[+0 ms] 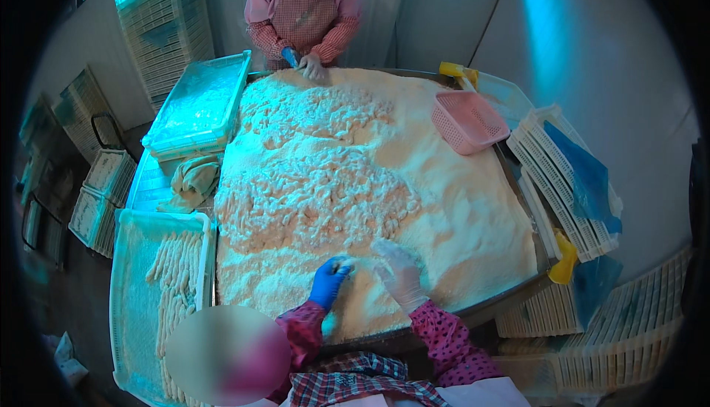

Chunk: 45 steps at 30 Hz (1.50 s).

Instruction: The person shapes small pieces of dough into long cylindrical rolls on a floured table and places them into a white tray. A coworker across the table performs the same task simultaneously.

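My left hand (329,281), in a blue glove, is closed at the near part of a table heaped with pale crumbs (473,207). Something whitish shows at its fingertips, too small to make out. Just to its right, my right hand (400,272) wears a whitish glove dusted with crumbs. Its fingers are stretched forward, resting on or just above the crumbs. Beyond both hands spreads a pile of crumb-coated strips (318,196). At the left, a white tray (120,289) holds coated strips (177,266) laid side by side in rows.
Across the table a person (305,15) works with gloved hands at the far edge. A pink basket (473,122) sits on the crumbs at right. Stacked trays (196,104) and a cloth (196,181) lie left. Crates (562,185) and a yellow scoop-like item (563,259) stand right.
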Each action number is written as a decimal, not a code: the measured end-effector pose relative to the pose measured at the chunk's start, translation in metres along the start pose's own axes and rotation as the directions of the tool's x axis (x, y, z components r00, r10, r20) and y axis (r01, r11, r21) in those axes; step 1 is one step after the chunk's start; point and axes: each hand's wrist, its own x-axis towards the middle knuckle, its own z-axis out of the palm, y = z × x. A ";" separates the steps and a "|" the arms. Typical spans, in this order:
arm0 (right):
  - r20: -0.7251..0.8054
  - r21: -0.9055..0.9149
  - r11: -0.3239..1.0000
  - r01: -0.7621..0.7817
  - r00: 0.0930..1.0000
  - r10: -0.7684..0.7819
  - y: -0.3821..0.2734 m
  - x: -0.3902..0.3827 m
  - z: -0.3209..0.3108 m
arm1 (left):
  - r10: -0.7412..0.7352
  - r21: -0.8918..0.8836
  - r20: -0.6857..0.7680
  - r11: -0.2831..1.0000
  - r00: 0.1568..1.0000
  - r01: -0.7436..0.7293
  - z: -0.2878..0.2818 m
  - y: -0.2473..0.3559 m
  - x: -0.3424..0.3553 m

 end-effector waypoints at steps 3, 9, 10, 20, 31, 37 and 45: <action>-0.027 0.105 0.994 -0.030 0.999 0.033 -0.024 0.004 0.000 | -0.223 -0.739 0.250 0.585 0.942 0.334 0.028 0.054 -0.031; 0.002 0.170 0.984 0.061 0.998 -0.062 -0.053 0.009 0.050 | 0.200 -0.841 -0.397 0.313 0.896 -0.442 0.091 0.052 -0.028; 0.106 0.384 0.906 0.179 0.966 -0.236 -0.066 0.012 0.050 | 0.360 -0.651 -0.665 0.151 0.655 -0.744 0.099 0.039 -0.014; -0.155 -0.253 0.962 -0.099 0.986 0.061 0.065 0.053 0.042 | 0.132 -0.780 -0.376 0.489 0.917 -0.390 -0.153 0.059 -0.096; -0.086 -0.164 0.910 -0.380 0.925 0.370 0.089 0.069 0.058 | 0.030 0.118 -0.832 0.985 0.555 0.124 -0.417 0.018 -0.275; -0.022 0.499 0.780 -0.378 0.894 0.447 0.080 0.066 0.019 | 0.254 0.617 -0.730 0.643 0.634 0.454 -0.416 0.036 -0.276; 0.406 0.098 0.995 -0.004 0.913 -0.036 0.011 -0.010 -0.003 | 0.566 0.753 -0.372 0.648 0.736 -0.117 -0.228 0.095 -0.176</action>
